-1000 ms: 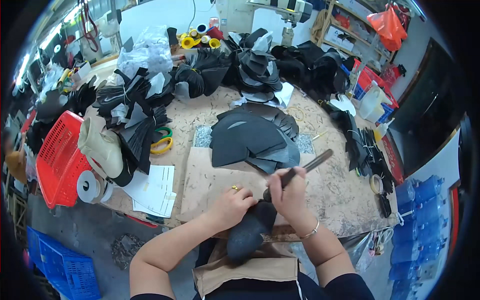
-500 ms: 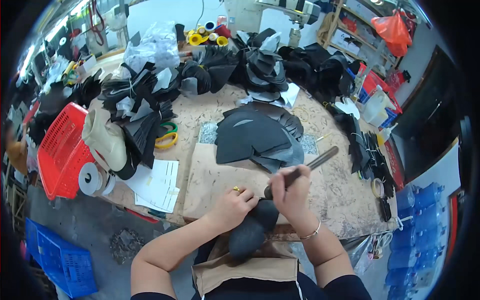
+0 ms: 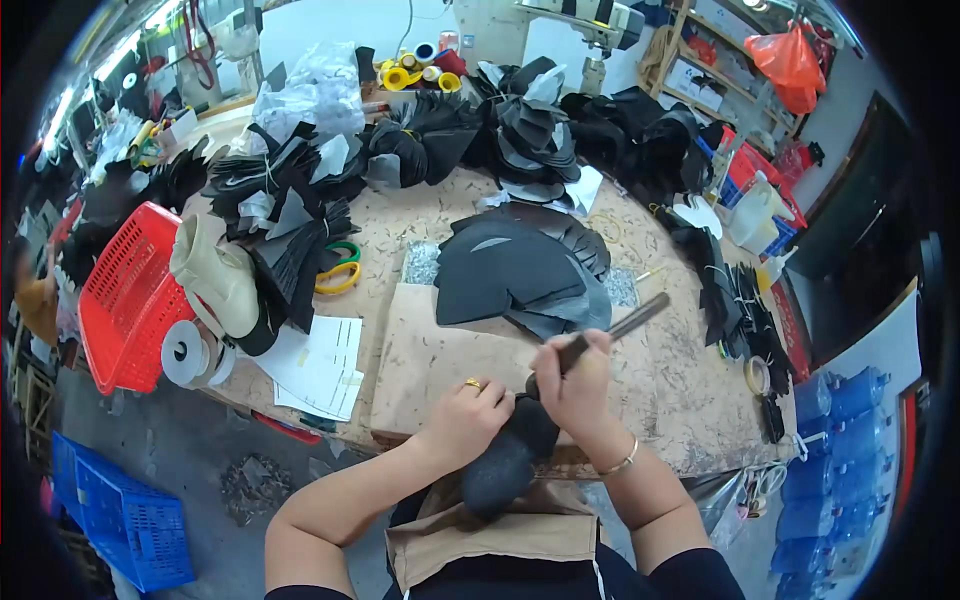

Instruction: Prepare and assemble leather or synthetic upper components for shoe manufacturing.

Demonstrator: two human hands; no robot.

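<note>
A folded black shoe-upper piece (image 3: 500, 475) hangs over the front edge of the workbench, above my apron. My left hand (image 3: 468, 415) pinches its upper left edge with the fingers closed. In my right hand (image 3: 580, 395) is a hammer (image 3: 640, 316), gripped slantwise. Its long shaft points up and to the right, and its dark lower end is down at the top of the black piece. My fingers partly cover that end. Beyond both hands lies a fanned stack of black cut pieces (image 3: 505, 270).
Bundles of black pieces (image 3: 425, 140) line the far side of the bench. To the left are a beige boot (image 3: 215, 275), a red basket (image 3: 125, 300), yellow-handled scissors (image 3: 340, 278) and paper sheets (image 3: 318, 370). A tape roll (image 3: 756, 376) lies at the right edge.
My right hand has tipped the hammer slightly, and its lower end has come down a little nearer the black piece. My left hand keeps its hold; the whole view has shifted slightly.
</note>
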